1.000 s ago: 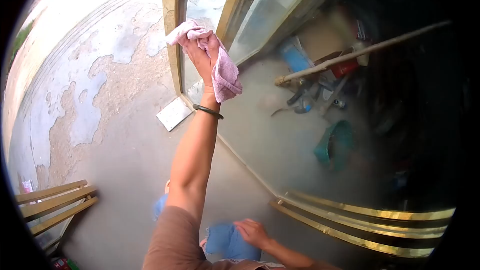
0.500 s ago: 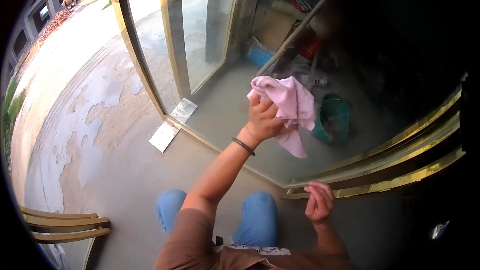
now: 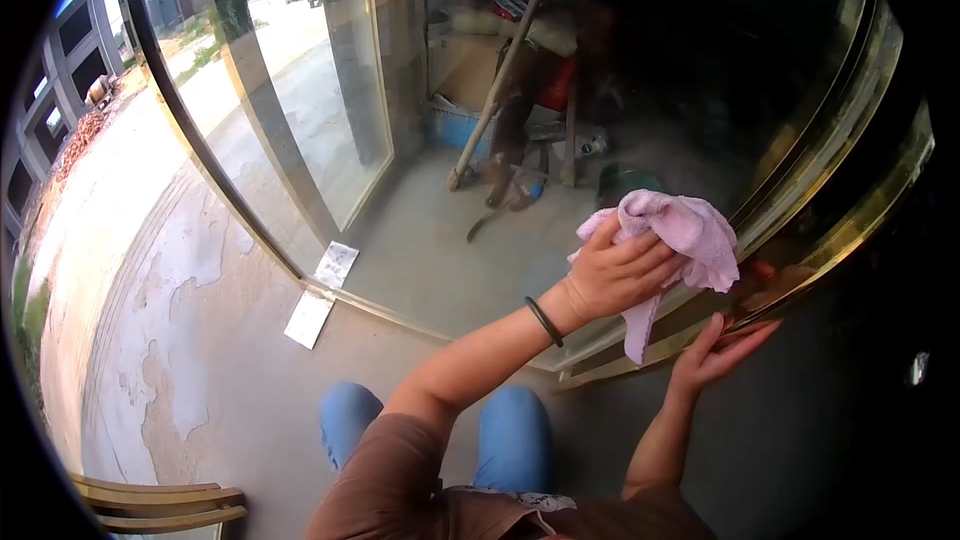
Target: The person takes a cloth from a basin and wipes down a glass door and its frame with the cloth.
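Note:
My left hand (image 3: 622, 275), with a dark bangle (image 3: 543, 321) at the wrist, holds a bunched pink cloth (image 3: 695, 230) against the glass pane near its right side. One corner of the cloth hangs below the fingers. Just below and to the right, my right hand (image 3: 718, 354) is open, thumb apart from its stretched fingers, at the gold metal frame (image 3: 850, 251). Its fingertips lie along the lower edge of that frame, and nothing is seen in its palm.
Behind the glass are a wooden pole (image 3: 500, 80), a blue box (image 3: 459, 128), a green basket (image 3: 628, 180) and clutter. A white tile (image 3: 309, 319) lies by the pane's bottom rail. Gold bars (image 3: 165, 508) stand at lower left. My knees are below.
My left hand has moved the cloth right across the glass, from the outer left frame to the right side. My right hand has risen from my lap to the gold frame, fingers now stretched. The view has turned.

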Demonstrator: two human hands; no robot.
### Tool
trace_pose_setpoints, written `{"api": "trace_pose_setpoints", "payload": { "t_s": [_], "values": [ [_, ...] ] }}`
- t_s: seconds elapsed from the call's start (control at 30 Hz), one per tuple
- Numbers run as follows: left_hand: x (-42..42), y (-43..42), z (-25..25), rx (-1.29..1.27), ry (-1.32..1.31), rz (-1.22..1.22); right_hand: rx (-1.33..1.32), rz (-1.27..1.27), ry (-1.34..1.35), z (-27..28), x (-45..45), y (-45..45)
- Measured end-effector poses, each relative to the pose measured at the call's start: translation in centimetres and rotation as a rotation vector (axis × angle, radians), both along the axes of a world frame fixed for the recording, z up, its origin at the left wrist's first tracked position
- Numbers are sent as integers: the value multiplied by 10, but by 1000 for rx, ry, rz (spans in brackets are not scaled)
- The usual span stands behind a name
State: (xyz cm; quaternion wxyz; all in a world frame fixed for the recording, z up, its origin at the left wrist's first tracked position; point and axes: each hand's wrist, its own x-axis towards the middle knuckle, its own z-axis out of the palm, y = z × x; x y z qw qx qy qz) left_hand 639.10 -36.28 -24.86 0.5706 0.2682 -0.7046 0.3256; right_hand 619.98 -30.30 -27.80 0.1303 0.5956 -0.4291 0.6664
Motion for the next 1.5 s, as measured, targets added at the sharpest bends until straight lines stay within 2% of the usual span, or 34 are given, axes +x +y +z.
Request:
{"api": "trace_pose_setpoints", "payload": {
  "t_s": [0.03,0.1,0.2,0.27,0.33,0.37,0.47,0.5,0.53,0.57,0.6,0.63,0.73,0.77,0.83,0.9,0.97,1.03,1.1,1.13,1.2,1.3,1.33,1.37,1.4,1.43,1.5],
  "values": [
    [-16,-2,10,56,-79,-87,3,17,-16,-2,2,1],
    [-26,-2,31,-23,-186,-97,25,38,-35,-5,3,6],
    [15,-4,41,-14,-275,-95,51,81,-56,-10,4,9],
    [64,5,66,-66,-169,192,57,109,-57,-16,2,9],
    [146,7,120,-27,220,345,67,86,-31,-16,6,8],
    [182,0,142,-28,497,426,35,77,-51,-16,7,7],
    [146,-12,149,-228,475,504,-20,56,-99,-22,8,2],
    [107,-8,137,-139,312,513,-23,49,-90,-22,7,-1],
    [57,9,128,-26,208,346,-19,44,-77,-23,5,-2],
    [16,12,114,-59,0,297,-6,42,-59,-25,2,2],
    [-15,5,78,-41,-119,159,94,121,-69,-27,-2,9],
    [-47,-2,42,-4,-238,18,81,102,-59,-26,-3,12],
    [-41,-3,19,-10,-86,-47,15,19,2,-12,3,16],
    [-27,0,2,-18,-132,-58,18,27,-16,-9,7,22],
    [20,0,-38,-55,-201,-66,31,90,-65,-4,8,27],
    [77,-1,-98,-46,-169,71,28,127,-82,3,8,29],
    [132,4,-133,-53,81,173,-7,100,-46,14,13,29],
    [185,10,-144,-19,440,491,-8,58,-55,9,11,25],
    [242,10,-133,45,912,479,-23,31,-37,8,11,19],
    [272,5,-150,142,1108,437,-51,24,-26,9,13,15],
    [292,-5,-169,158,1212,470,-76,12,19,8,10,9],
    [204,1,-155,19,781,652,-88,-85,73,15,24,9],
    [166,18,-141,169,678,528,-62,-225,45,9,31,13],
    [133,16,-164,149,535,374,-121,-296,314,12,38,30],
    [110,16,-177,97,290,243,-227,-306,461,10,48,42],
    [106,16,-155,-46,144,219,-338,-314,607,6,61,48],
    [89,6,-193,-19,124,41,-112,52,696,-22,101,52]
  ]
}}
